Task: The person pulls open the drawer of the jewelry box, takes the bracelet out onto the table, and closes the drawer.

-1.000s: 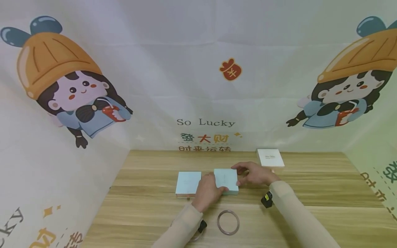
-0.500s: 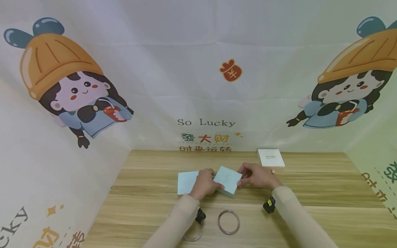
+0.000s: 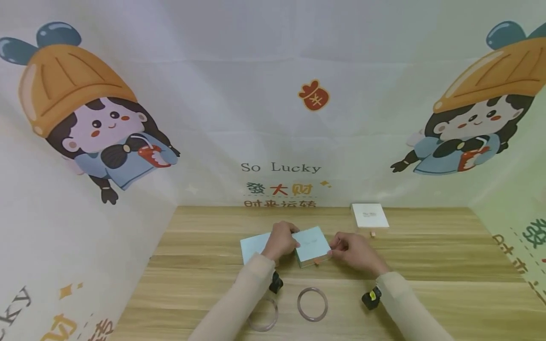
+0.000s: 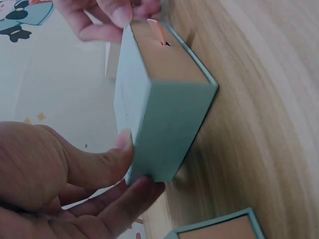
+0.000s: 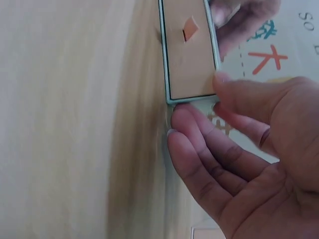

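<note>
Between both hands is a pale blue drawer-style gift box (image 3: 311,244), turned at an angle on the wooden table. Its tan drawer front (image 5: 190,69) with a small ribbon pull tab (image 4: 157,32) faces the person. My left hand (image 3: 281,241) pinches the box's left end, thumb on the lid and fingers along the side. At the opposite end, my right hand (image 3: 354,251) pinches a corner near the drawer front, thumb on the upper edge and fingertips below. A second pale blue box (image 3: 253,244) lies to the left, partly hidden by the left hand and sleeve.
Two thin, translucent pinkish bangles lie nearer the person: one bangle (image 3: 313,319) in front of the box, another bangle (image 3: 277,312) beside the left sleeve. A white box (image 3: 370,215) with a small tab sits at the back right against the printed backdrop (image 3: 281,142).
The held box has turned, bringing its tan drawer front and tab round to face the person. The right hand has moved slightly towards the person, while the left hand has shifted slightly left and away.
</note>
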### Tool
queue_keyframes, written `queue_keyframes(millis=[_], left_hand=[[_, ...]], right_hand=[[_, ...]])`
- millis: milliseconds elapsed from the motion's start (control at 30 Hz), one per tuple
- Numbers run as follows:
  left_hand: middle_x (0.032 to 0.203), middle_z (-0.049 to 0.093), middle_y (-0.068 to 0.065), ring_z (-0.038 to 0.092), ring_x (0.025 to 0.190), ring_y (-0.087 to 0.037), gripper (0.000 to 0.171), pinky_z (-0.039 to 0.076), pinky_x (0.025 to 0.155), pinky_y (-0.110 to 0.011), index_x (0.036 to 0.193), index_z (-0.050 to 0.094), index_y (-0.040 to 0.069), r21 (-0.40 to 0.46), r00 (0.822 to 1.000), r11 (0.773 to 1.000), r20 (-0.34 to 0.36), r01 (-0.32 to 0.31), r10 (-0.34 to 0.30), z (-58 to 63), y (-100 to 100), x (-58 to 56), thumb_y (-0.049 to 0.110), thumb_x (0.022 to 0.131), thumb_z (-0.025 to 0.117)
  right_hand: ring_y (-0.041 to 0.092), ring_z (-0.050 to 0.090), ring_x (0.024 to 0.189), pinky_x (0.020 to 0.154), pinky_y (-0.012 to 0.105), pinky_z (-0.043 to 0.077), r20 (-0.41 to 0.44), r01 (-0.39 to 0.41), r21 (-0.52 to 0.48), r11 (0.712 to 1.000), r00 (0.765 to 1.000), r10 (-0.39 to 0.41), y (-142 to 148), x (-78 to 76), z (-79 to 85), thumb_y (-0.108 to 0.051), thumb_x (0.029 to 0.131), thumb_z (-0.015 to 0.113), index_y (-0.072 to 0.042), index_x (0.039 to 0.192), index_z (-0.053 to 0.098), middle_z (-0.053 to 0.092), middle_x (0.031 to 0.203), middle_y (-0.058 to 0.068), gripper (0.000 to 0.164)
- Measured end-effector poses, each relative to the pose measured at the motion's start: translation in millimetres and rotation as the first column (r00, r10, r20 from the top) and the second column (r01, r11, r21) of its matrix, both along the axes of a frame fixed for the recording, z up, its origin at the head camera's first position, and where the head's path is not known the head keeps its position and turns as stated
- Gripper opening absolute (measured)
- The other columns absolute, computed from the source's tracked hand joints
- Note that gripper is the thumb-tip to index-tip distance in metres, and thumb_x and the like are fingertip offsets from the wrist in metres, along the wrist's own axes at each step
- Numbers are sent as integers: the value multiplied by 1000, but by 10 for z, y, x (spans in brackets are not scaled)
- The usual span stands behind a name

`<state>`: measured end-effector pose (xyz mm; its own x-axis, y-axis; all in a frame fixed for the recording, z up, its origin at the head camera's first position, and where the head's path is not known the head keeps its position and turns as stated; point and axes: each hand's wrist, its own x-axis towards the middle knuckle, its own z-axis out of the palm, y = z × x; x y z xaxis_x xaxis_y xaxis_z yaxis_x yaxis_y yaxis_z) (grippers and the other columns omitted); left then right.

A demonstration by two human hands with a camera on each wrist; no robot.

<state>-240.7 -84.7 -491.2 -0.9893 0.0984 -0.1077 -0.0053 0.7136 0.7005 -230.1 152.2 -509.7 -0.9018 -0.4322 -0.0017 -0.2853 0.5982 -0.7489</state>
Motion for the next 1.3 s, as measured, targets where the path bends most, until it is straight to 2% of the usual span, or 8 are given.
queue_keyframes(millis=[233,467,600,667,867,1033,1200,1300], left_hand=[[125,72,-20,61,127,-38,38,54,103,-45,121,73,-3,-1,999,1000,-30,16,-16,-5,14,-100,-13,85,70],[125,72,-20,63,125,-36,39,56,95,-40,121,73,-3,-7,999,1000,-29,24,-25,27,28,-130,-16,85,66],[127,71,-20,61,128,-36,41,53,95,-38,122,73,-2,-16,999,999,-31,29,-29,26,22,-124,-17,84,63],[128,70,-20,60,129,-36,43,52,99,-39,122,73,-2,-23,999,999,-39,37,-38,17,15,-119,-17,83,61],[133,68,-21,62,115,-29,44,48,87,-37,127,70,-1,-26,996,997,-46,77,-78,5,1,-87,-13,86,60],[140,62,-23,57,130,-35,44,49,107,-46,135,65,0,-38,994,995,-54,89,-91,-24,24,-20,-6,91,62],[141,56,-26,55,123,-36,50,49,106,-49,144,57,2,-41,996,996,-35,75,-77,-57,51,80,0,95,63],[139,54,-27,55,125,-38,52,47,109,-51,146,54,2,-45,996,996,-43,77,-79,-66,51,143,3,96,64]], right_hand=[[9,62,71,61,22,49,24,61,-59,996,998,-59,-123,173,-45,-13,93,73,-5,91,68,73,81,5,9],[11,64,69,60,22,52,72,161,-96,982,985,-154,-219,224,-80,-9,94,72,-4,91,69,71,79,3,7],[12,65,69,60,23,53,77,154,-110,982,986,-146,-206,225,-100,-9,94,71,-4,92,69,72,80,5,7],[12,65,69,60,23,53,81,143,-118,983,988,-134,-192,226,-104,-10,94,71,-3,93,69,73,81,6,7],[12,65,69,60,22,51,99,156,-116,981,985,-144,-182,241,-79,-10,93,72,-3,92,69,73,81,7,8],[12,65,69,60,22,52,106,159,-108,981,983,-147,-174,228,-90,-11,94,73,-4,93,69,73,80,5,8],[13,66,68,59,23,52,99,150,-113,982,985,-140,-174,210,-103,-12,94,72,-4,92,69,73,80,6,9],[13,66,68,59,23,53,100,147,-117,982,986,-135,-177,203,-105,-11,94,72,-3,93,69,74,80,7,9]])
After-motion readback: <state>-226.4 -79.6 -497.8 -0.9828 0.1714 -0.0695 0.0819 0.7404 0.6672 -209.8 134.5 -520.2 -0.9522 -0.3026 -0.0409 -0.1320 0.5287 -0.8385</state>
